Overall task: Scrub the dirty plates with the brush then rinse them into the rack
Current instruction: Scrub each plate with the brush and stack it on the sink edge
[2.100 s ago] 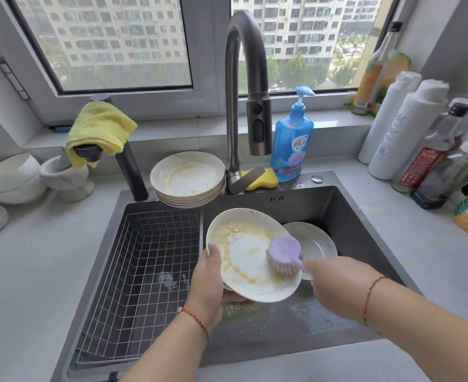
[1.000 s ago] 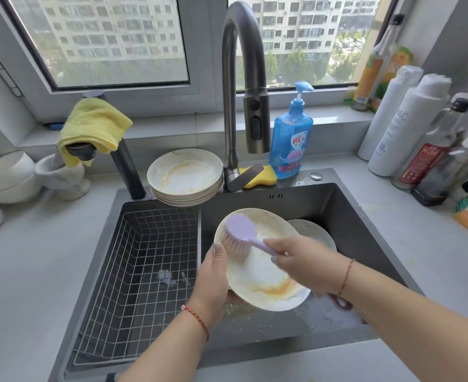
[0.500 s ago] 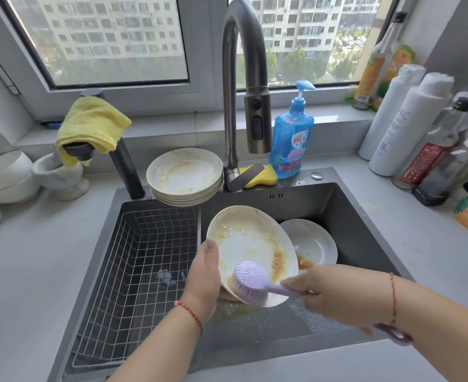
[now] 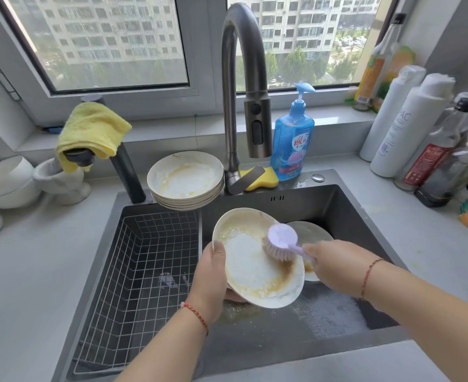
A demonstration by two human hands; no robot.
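The right hand [image 4: 337, 264] is curled around the handle of a lilac brush [image 4: 281, 241], whose bristles press on the upper right part of a dirty plate [image 4: 255, 266]. The left hand [image 4: 210, 277] grips that plate at its left edge, thumb on the front of the rim and fingers behind it, holding it tilted over the sink [image 4: 337, 205]. The plate's middle looks white, while brown-yellow smears ring its top and its lower right side. Each wrist wears a thin red string bracelet.

Just behind the held plate, partly hidden by the brush and right hand, a second plate [image 4: 314, 232] lies in the sink. Soapy foam [image 4: 326, 312] covers the sink floor below the right forearm. The left half of the sink holds a wire rack [image 4: 144, 257] with no dishes in it.

On the back rim of the sink, between rack and tap, sits a stack of dirty plates [image 4: 184, 180], the top one streaked yellow. The tall grey tap [image 4: 244, 86] arches above, its spray head hanging over the sink. Beside its base lies a yellow sponge [image 4: 263, 179], and just right of that stands a blue soap bottle [image 4: 293, 144] with a pump.

A yellow cloth [image 4: 92, 130] drapes over a dark fixture at the left. White bowls [image 4: 4, 180] sit at the far left of the counter [image 4: 34, 257], and several bottles [image 4: 409, 125] crowd the right corner near the window.
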